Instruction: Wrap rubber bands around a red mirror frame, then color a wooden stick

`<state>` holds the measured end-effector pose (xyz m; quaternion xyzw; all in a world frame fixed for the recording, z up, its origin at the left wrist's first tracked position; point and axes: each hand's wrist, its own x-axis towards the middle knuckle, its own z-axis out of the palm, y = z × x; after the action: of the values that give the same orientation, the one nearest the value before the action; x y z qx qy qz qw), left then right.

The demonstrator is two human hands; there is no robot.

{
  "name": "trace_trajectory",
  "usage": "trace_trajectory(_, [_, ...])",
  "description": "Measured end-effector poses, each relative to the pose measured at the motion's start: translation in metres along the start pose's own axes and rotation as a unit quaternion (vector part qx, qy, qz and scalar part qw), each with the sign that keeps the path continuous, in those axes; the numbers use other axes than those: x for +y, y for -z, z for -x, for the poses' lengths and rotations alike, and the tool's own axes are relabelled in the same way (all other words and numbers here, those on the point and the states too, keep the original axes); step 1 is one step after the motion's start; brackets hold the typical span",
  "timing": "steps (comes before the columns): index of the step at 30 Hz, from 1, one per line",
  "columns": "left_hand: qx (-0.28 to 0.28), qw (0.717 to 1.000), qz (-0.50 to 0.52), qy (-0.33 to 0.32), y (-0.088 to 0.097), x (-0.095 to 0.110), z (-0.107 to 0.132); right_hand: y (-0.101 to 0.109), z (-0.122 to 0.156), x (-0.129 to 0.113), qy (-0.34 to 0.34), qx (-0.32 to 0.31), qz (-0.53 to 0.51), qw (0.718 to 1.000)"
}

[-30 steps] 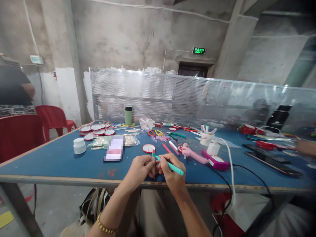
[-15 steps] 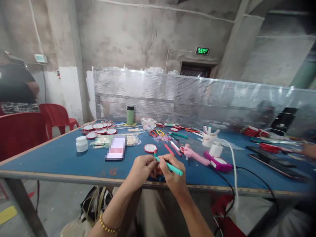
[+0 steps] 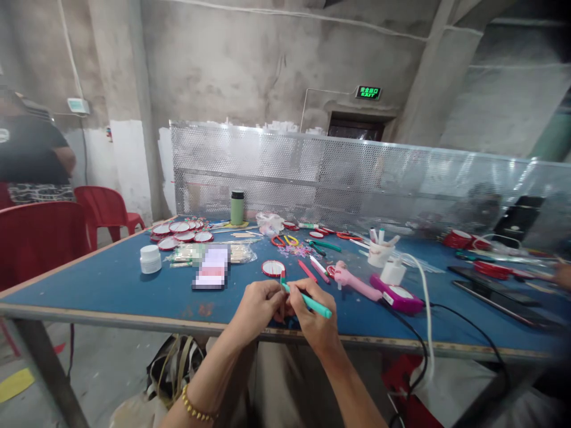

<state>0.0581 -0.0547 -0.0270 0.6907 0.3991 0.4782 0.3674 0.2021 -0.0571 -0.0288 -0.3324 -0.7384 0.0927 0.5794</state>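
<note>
My right hand point(image 3: 316, 312) is closed around a turquoise marker pen point(image 3: 317, 306), whose tip end points left toward my left hand point(image 3: 257, 304). The fingers of my left hand pinch a thin stick point(image 3: 282, 277) that stands nearly upright, with red and green on its upper part. The pen tip meets the stick, or comes very close to it; which one I cannot tell. Just beyond my fingers lies a round white disc with a red rim point(image 3: 273, 268). To its right are a red pen point(image 3: 307, 270) and a white and pink marker point(image 3: 320, 269).
Left of my hands lie a phone point(image 3: 211, 267) and a white jar point(image 3: 150, 260). Red-rimmed discs point(image 3: 179, 227) are piled behind. On the right are a pink glue gun point(image 3: 357, 282), a purple device point(image 3: 397, 295) with cables, and a cup of pens point(image 3: 379, 254).
The view has shifted slightly, so the table's contents sit a little further right. Both hands keep nearly the same pose, still holding the stick and the marker pen.
</note>
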Motion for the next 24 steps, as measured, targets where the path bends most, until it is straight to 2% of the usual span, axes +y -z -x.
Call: trace_trajectory(24, [-0.006,1.000,0.013,-0.007,0.0004,-0.0024,-0.0003,-0.0005,0.0007,0.0003,-0.005,0.012,0.001,1.000])
